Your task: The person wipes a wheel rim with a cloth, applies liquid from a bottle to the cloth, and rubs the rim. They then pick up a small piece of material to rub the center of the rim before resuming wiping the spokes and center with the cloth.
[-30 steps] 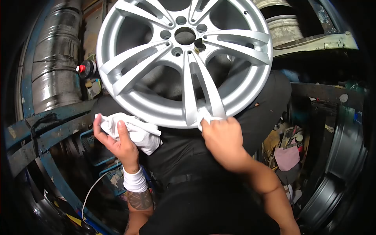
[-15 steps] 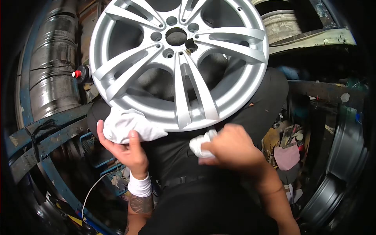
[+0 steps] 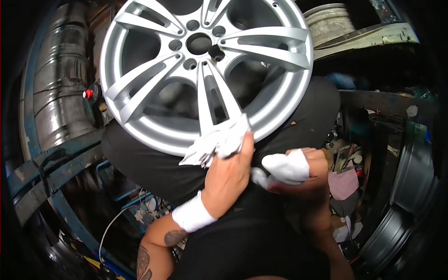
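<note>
One wheel (image 3: pixel 201 59); face up; nearest spoke (image 3: pixel 203 100) bodyward

Bright sheen on the wheel (image 3: pixel 202 88), black fisheye-bowed edges, probable motion blur at the right hand (image 3: pixel 313 175).

Top of the alloy wheel (image 3: pixel 206 28) is chopped off by the frame edge. A white rag (image 3: pixel 224 137) hides most of the left hand's (image 3: pixel 228 175) fingers plus the lower spoke's (image 3: pixel 204 100) outer end. Right hand's (image 3: pixel 318 169) underside is smeary. Clutter (image 3: pixel 347 156) off right? Too tiny, can't tell.
</note>
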A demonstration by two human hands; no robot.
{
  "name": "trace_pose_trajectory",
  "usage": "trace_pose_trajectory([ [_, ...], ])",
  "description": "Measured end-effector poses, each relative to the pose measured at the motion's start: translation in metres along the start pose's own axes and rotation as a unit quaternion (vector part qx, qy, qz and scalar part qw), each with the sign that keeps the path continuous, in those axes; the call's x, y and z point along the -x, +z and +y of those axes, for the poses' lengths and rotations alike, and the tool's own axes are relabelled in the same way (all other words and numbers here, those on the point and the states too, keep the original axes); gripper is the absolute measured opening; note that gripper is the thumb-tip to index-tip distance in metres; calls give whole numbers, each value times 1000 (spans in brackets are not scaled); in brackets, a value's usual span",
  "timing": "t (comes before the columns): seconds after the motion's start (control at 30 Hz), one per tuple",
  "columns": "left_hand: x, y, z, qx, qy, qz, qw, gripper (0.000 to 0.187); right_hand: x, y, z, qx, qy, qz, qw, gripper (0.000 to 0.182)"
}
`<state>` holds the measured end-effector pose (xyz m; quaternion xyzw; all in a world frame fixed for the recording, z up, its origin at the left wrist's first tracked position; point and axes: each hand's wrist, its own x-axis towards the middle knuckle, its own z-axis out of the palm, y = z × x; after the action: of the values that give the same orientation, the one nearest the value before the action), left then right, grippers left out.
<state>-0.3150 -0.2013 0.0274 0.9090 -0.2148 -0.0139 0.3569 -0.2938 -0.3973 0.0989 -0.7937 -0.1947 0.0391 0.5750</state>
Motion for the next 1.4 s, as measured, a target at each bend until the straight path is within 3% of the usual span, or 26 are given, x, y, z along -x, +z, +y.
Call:
trace_pose_trajectory([
  [0.07, -9, 3, -1, 16, -60, -92, 994, 56, -3, 7, -3, 20, 17, 16, 1000, 40],
  [0.1, -15, 5, -1, -48, -32, -65, 996, 54, -4, 10, -3, 32, 24, 27, 999, 40],
  [0.17, -9, 1, 2, -31, -23, -56, 998, 53, -4, 11, -3, 45, -21, 59, 997, 38],
  [0.27, -12, 2, 6, -102, 20, 9, 995, 53, -3, 6, -7, 57, -6, 75, 995, 35],
  [0.37, -23, 10, 5, -74, -70, -67, 993, 57, -5, 6, -8, 78, 50, 74, 993, 33],
  [0.43, -11, 0, 11, -40, -76, -87, 993, 61, -2, 4, -8, 77, 12, 59, 995, 32],
  [0.47, -6, -5, 13, -20, -47, -45, 998, 67, -4, 4, -10, 64, 14, 55, 996, 32],
  [0.53, -14, 1, 7, -24, -61, -120, 991, 73, -5, 8, -12, 18, 55, 58, 997, 32],
  [0.57, -20, 5, 6, -32, -88, -118, 989, 76, -4, 12, -11, -15, 92, 67, 993, 32],
  [0.6, -25, 9, 5, -39, -116, -116, 986, 79, -9, 15, -15, 0, 71, 72, 995, 32],
  [0.73, -6, -14, 14, -52, -66, -79, 993, 80, -1, 12, -13, -1, 62, 84, 995, 50],
  [0.77, -15, -13, 11, -38, -96, -116, 988, 79, -1, 8, -12, -15, 71, 86, 994, 52],
  [0.8, -26, -10, 8, -23, -129, -159, 979, 77, -9, 16, -17, -86, 134, 131, 979, 41],
  [0.83, -29, -8, 7, -8, -163, -202, 966, 76, -12, 16, -17, -91, 135, 131, 978, 37],
  [0.9, -21, -8, 5, -140, -50, -154, 977, 63, -19, 18, -18, -101, 139, 131, 977, 28],
  [0.93, -13, -22, 6, -95, -38, -112, 988, 60, -20, 17, -16, -72, 81, 121, 987, 28],
  [0.97, -5, -39, 8, -47, -25, -72, 996, 56, -16, 14, -12, -63, 82, 108, 989, 30],
  [1.03, 11, -87, 12, 11, -87, -16, 996, 35, -10, 8, -4, -44, 83, 82, 992, 32],
  [1.1, 40, -109, -23, 16, -180, 29, 983, 20, -2, 5, 8, -11, 160, 11, 987, 35],
  [1.17, 58, -108, -59, 3, -264, 139, 954, 18, -2, 12, 22, 81, 144, -57, 985, 35],
  [1.27, 78, -92, -93, 56, -250, 222, 941, 20, -2, 34, 36, 258, 76, -147, 952, 36],
  [1.3, 77, -73, -110, 36, -166, 266, 949, 20, -3, 41, 34, 284, 78, -162, 942, 31],
  [1.4, 76, -64, -117, 56, -179, 287, 939, 19, -4, 50, 25, 350, 73, -197, 913, 25],
])
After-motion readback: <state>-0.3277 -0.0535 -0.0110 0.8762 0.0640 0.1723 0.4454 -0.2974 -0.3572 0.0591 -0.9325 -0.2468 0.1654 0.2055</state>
